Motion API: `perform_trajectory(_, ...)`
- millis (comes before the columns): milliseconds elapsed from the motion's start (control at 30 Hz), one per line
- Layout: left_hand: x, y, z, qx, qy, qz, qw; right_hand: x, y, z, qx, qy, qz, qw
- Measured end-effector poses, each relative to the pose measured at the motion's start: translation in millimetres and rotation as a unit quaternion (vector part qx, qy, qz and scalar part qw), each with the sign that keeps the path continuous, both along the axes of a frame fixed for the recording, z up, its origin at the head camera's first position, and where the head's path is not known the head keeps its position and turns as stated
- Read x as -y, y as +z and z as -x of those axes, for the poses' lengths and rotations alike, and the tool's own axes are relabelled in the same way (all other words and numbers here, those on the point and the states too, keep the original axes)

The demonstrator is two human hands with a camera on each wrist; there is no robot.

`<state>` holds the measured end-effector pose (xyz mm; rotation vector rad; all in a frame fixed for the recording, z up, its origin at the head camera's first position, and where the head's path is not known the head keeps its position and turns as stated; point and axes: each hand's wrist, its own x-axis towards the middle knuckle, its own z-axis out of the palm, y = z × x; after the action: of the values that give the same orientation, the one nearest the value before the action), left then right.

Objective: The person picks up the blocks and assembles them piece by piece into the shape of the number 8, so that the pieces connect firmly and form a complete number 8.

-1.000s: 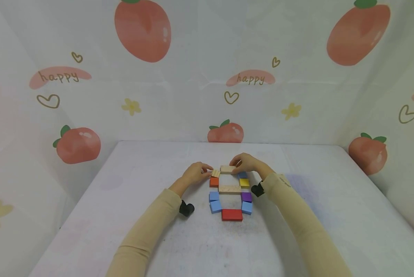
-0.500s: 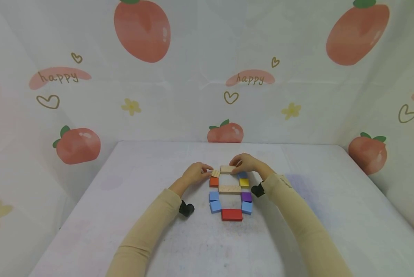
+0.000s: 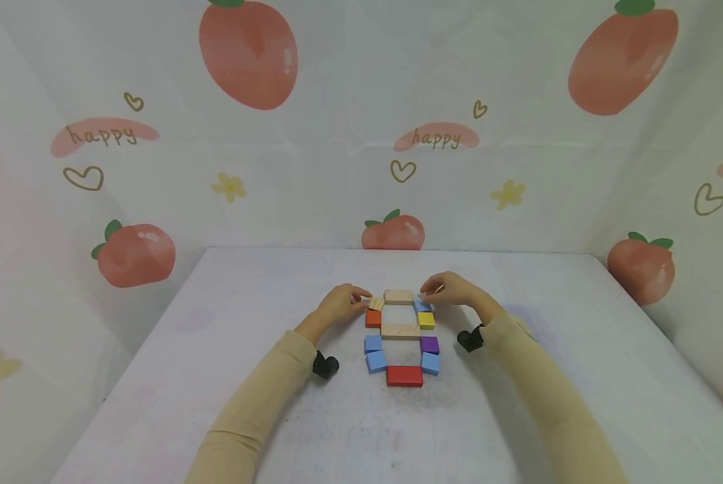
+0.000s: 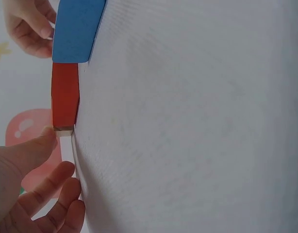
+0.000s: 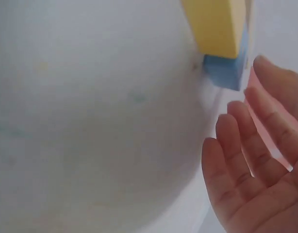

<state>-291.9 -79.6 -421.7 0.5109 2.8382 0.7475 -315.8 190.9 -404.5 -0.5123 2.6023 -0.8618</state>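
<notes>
Flat blocks form a closed outline with a crossbar on the table. At its top left is a striped wooden block [image 3: 376, 304], with an orange-red block [image 3: 373, 318] below. My left hand [image 3: 342, 302] is at the wooden block's outer side, fingers loosely bent; in the left wrist view the thumb [image 4: 42, 145] is by its edge, mostly hidden behind the orange-red block. My right hand [image 3: 452, 289] is beside the top right light blue block [image 3: 422, 306], fingers relaxed and holding nothing. Between them lies a plain wooden block [image 3: 399, 297].
A longer wooden block [image 3: 400, 331] crosses the middle. A yellow block [image 3: 426, 320] and a purple block [image 3: 429, 345] line the right side, with light blue blocks lower on both sides. A red block [image 3: 404, 376] closes the bottom. A printed cloth [image 3: 313, 168] hangs behind the table.
My right hand has let go of the top wooden block and moved right, to beside the light blue block. My left hand and the blocks have stayed in place.
</notes>
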Motion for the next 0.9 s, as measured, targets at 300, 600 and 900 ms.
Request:
perform_trajectory(300, 0.1, -0.3, -0.5, -0.004, -0.002, -0.004, 1.0, -6.2, -6.7, -2.2, 0.003, 0.014, 0.012, 0.9998)
perform_trajectory(600, 0.0, -0.8, 0.7, -0.001, 0.002, 0.0, 1.0, -6.6, -7.1, -2.5, 0.005, 0.02, 0.026, 0.9994)
perform_trajectory(900, 0.5, -0.6, 0.5, -0.003, 0.003, -0.001, 1.0, -6.4, -6.9, -1.4, 0.015, 0.016, 0.026, 0.9994)
